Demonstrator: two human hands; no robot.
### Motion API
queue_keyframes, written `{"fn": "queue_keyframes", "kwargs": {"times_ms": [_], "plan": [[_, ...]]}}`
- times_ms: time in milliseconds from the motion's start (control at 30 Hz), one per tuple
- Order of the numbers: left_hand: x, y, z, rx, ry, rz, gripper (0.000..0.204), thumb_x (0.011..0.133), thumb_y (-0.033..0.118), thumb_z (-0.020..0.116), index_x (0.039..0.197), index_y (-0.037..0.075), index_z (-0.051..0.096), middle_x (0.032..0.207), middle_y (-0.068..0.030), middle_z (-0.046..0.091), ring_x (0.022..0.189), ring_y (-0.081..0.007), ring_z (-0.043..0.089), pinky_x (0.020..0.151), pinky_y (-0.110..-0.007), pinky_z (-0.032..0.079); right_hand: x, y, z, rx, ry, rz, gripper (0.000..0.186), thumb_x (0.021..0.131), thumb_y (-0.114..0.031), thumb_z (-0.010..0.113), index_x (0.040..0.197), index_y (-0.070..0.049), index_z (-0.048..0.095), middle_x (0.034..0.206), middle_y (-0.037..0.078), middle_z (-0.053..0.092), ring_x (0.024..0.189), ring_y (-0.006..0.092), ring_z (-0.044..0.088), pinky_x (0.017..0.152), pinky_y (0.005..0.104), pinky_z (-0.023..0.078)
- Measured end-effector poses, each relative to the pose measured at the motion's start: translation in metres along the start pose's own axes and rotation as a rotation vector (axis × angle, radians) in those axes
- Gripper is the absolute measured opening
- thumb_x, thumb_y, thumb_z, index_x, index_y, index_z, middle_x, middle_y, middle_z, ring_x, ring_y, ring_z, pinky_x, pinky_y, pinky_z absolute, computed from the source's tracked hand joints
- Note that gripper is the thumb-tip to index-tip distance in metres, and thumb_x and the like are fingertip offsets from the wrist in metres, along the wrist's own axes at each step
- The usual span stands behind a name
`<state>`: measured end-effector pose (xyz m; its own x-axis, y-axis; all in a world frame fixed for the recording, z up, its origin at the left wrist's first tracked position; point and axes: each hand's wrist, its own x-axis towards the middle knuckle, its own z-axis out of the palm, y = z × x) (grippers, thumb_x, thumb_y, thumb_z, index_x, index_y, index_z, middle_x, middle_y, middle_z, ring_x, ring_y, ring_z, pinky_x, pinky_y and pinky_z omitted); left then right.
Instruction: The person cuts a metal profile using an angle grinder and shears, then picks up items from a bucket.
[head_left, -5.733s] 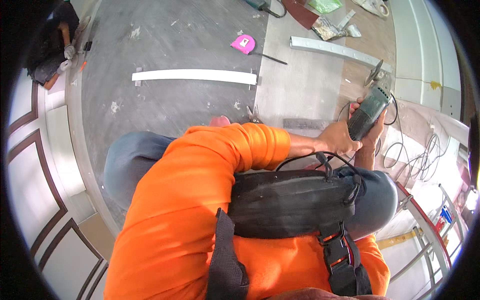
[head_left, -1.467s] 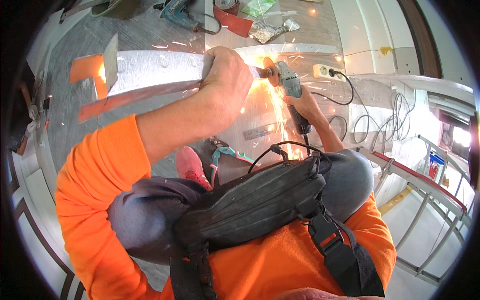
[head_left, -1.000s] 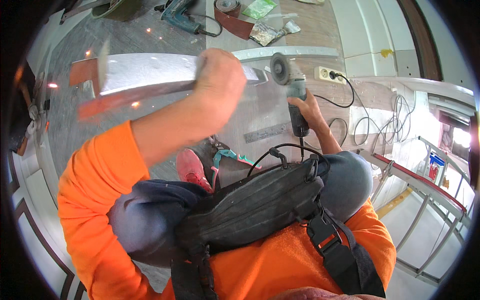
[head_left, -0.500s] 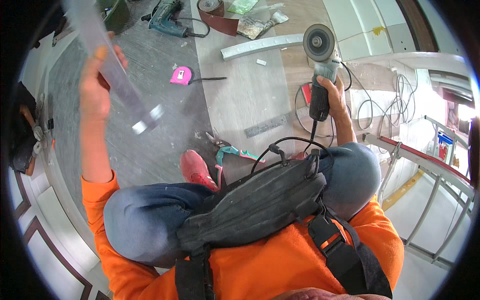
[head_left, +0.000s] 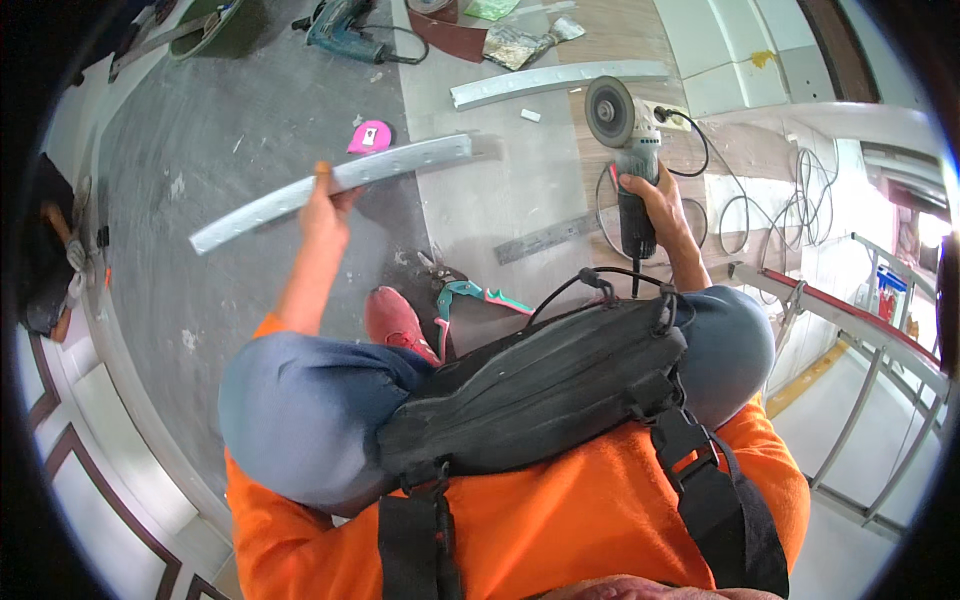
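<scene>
My left hand [head_left: 324, 214] grips a long, perforated metal strip [head_left: 250, 212], held out over the dark floor. Behind it a pink tape measure [head_left: 370, 137] lies on the floor. On the right, my right hand [head_left: 660, 208] is closed round the black-and-grey body of an angle grinder [head_left: 637, 205], its disc [head_left: 606, 110] raised and facing up. A second perforated strip [head_left: 540, 82] lies beyond, with a small white piece [head_left: 530, 115] near it. Teal-and-pink snips [head_left: 470, 292] lie by my pink shoe [head_left: 393, 320].
A teal power tool [head_left: 335, 35], a bucket [head_left: 200, 35], red-brown sheet [head_left: 445, 35] and flat metal ruler [head_left: 545, 238] lie about. Cables [head_left: 795, 200] run from a socket strip on the right, near a ladder [head_left: 850, 330]. A crouched co-worker [head_left: 50, 260] is at the left.
The sparks have stopped and the grinder is away from the metal. My left hand swung the strip up-left, then brought it back, lower and more level. The tape measure is visible again.
</scene>
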<state>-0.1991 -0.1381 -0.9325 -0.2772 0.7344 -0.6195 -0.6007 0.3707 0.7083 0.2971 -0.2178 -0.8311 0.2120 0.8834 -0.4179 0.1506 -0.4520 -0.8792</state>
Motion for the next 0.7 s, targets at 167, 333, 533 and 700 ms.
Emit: {"fn": "queue_keyframes", "kwargs": {"times_ms": [167, 333, 533, 700], "plan": [[-0.012, -0.042, -0.002, 0.132, 0.031, -0.217, 0.059, 0.098, 0.046, 0.065, 0.119, -0.008, 0.055, 0.114, -0.0199, 0.063, 0.101, -0.0334, 0.068, 0.084, -0.047, 0.064, -0.009, 0.005, -0.01, -0.053, 0.011, 0.048, 0.053, 0.08, -0.028, 0.077, 0.119, 0.002, 0.06, 0.094, 0.007, 0.065, 0.081, 0.0148, 0.06, 0.073, 0.0298, 0.049], [-0.032, 0.013, -0.024, 0.991, -0.215, -0.454, 0.083, 0.093, 0.071, 0.054, 0.121, -0.007, 0.055, 0.12, -0.0202, 0.063, 0.098, -0.0251, 0.07, 0.071, -0.041, 0.062, -0.008, 0.01, -0.01, -0.037, 0.008, 0.075, 0.051, 0.079, -0.027, 0.077, 0.119, 0.001, 0.06, 0.093, 0.006, 0.064, 0.077, 0.0149, 0.06, 0.07, 0.03, 0.049], [-0.038, 0.058, -0.045, 1.928, -0.14, 1.314, 0.062, 0.076, 0.032, 0.085, 0.125, 0.005, 0.057, 0.117, -0.0156, 0.066, 0.11, -0.0357, 0.064, 0.096, -0.047, 0.05, -0.005, 0.013, -0.009, 0.005, 0.042, 0.07, 0.046, 0.082, -0.029, 0.073, 0.115, 0.001, 0.061, 0.09, 0.005, 0.063, 0.075, 0.0141, 0.058, 0.067, 0.0298, 0.049], [0.005, 0.092, -0.058, 2.154, -0.55, 0.603, 0.062, 0.076, 0.03, 0.085, 0.127, 0.008, 0.057, 0.121, -0.0177, 0.066, 0.112, -0.0392, 0.063, 0.095, -0.047, 0.05, 0.0, 0.015, -0.005, -0.001, -0.008, 0.088, 0.048, 0.081, -0.029, 0.074, 0.116, 0.001, 0.062, 0.088, 0.005, 0.062, 0.072, 0.0138, 0.057, 0.064, 0.029, 0.047]]}}
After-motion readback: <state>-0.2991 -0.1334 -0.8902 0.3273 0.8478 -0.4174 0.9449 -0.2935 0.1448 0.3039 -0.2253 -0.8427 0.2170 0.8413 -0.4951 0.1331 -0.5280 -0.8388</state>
